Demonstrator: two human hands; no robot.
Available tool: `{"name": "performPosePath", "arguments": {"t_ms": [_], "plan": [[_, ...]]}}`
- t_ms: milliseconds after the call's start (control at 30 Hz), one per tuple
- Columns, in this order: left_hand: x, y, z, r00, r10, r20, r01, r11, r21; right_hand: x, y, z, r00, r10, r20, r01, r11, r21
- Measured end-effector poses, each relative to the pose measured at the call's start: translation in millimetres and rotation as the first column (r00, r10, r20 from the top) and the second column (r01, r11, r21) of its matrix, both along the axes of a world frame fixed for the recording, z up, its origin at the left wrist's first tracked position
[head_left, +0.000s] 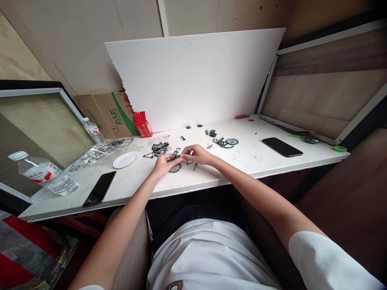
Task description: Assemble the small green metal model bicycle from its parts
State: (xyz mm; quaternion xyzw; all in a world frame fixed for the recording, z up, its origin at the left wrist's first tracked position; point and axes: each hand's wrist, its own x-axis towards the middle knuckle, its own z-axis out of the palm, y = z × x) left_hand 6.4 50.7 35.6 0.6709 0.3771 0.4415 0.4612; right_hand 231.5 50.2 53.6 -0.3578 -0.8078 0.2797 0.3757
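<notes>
A small green model bicycle point(174, 168) with a spoked wheel is between my hands, close to the table's front edge. My left hand point(165, 164) is closed on it, thumb and fingers pressed together at its frame. From the other side my right hand point(198, 155) pinches at the same model, its fingertips meeting my left thumb. The fingers hide much of the frame. Thin dark parts point(195, 166) show under my right hand. Left of my hands lies a cluster of black model bicycle parts point(159, 149). To the right is another green model bicycle part point(225, 142) with a wheel.
On the left are a black phone point(99, 188), a water bottle point(50, 175), a white paper plate point(125, 160) and black part frames point(105, 150). A red box point(143, 125) stands behind. Another phone point(282, 147) lies right. A white board point(193, 80) leans at the back.
</notes>
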Motion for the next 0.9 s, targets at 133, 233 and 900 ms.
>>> {"name": "performPosePath", "arguments": {"t_ms": [133, 233, 900], "plan": [[2.2, 0.3, -7.8, 0.998, 0.055, 0.039, -0.055, 0.998, 0.004, 29.0, 10.2, 11.1, 0.989, -0.128, -0.07, 0.133, 0.989, 0.071], [0.9, 5.5, -15.1, 0.98, 0.164, 0.113, -0.169, 0.985, 0.043, 63.5, 25.5, 20.3, 0.93, -0.306, -0.205, 0.309, 0.951, -0.016], [3.2, 4.2, -25.4, 0.963, 0.267, 0.025, -0.262, 0.914, 0.309, 188.5, 44.5, -24.2, 0.704, -0.699, -0.13, 0.707, 0.706, 0.031]]}}
